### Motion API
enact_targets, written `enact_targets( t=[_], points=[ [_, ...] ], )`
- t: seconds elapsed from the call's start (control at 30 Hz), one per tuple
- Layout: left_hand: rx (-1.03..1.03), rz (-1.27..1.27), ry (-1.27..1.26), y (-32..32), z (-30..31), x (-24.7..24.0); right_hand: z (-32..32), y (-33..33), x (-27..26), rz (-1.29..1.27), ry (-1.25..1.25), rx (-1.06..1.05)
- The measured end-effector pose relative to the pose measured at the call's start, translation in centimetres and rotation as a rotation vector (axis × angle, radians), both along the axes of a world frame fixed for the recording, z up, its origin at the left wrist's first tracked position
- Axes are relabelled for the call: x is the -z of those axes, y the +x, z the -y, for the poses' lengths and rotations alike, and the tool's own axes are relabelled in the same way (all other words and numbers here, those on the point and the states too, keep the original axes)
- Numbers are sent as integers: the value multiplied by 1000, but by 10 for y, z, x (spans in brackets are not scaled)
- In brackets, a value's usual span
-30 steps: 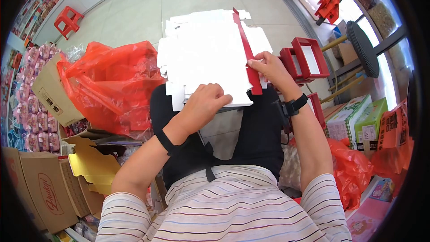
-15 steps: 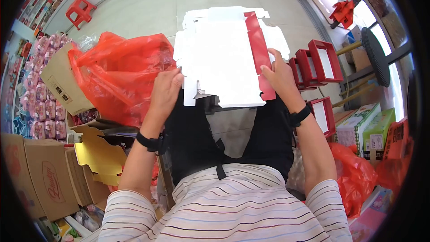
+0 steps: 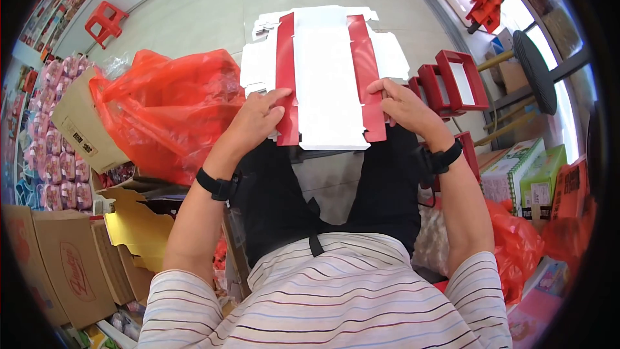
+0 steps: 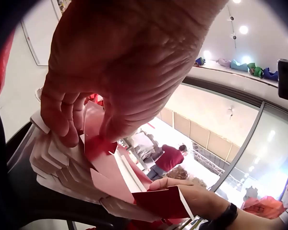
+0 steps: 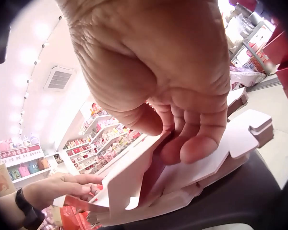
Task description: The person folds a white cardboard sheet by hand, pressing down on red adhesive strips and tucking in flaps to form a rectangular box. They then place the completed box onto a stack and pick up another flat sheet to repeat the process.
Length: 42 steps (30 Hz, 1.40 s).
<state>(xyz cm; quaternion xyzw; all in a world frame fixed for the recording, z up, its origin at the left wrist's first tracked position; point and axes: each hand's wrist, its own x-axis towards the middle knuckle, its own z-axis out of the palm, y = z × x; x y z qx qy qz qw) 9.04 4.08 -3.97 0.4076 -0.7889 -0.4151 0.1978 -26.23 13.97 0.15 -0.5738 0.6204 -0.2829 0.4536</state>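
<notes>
A flat cut-out box blank (image 3: 326,77), white inside, tops a stack of similar white blanks (image 3: 392,58) over the person's knees. Along its two long sides the flaps stand folded up, their red outer faces showing. On the left flap (image 3: 286,58), my left hand (image 3: 255,119) pinches the edge between thumb and fingers. My right hand (image 3: 407,110) does the same at the right flap (image 3: 363,52), thumb on the inner side and fingers on the red side in the right wrist view. Under the stack shows a dark seat-like surface (image 5: 230,191).
Folded red box trays (image 3: 462,81) stand at the right, near a round black stool (image 3: 535,71). To the left, a large red plastic bag (image 3: 174,110) reaches close to the stack. Cardboard boxes (image 3: 71,265) sit lower left, a green box (image 3: 542,178) lower right.
The left hand moved from the near edge of the blank to its left side, where a second red flap is now folded up. The right hand has stayed at the right flap.
</notes>
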Motion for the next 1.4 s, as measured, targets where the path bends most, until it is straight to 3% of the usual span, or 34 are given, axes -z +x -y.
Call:
enact_targets(
  t=[0.17,0.27,0.37,0.47,0.6,0.77,0.97,1.2,1.4],
  points=[
    [61,32,54,-9,2,-16,-5,-3,-13,-15,94,-42],
    [-16,-111,242,-14,-5,-27,-6,-4,-14,-34,96,-72],
    [8,-58,212,-15,-7,-35,-9,-8,-19,-36,111,-99],
    [182,39,81,-7,-2,-46,-7,-17,-22,-24,160,-124],
    [295,121,210,-3,4,-65,-8,-16,-41,-60,216,-116],
    [303,135,304,1,5,-67,-9,-29,-23,9,172,-158],
    [232,-80,258,4,12,-40,-13,-23,-18,40,130,-153],
    [110,11,-43,-21,4,-41,-18,-13,-9,40,74,-116],
    [94,41,-245,-47,-7,-41,-19,-1,4,-126,-199,-73]
  ],
)
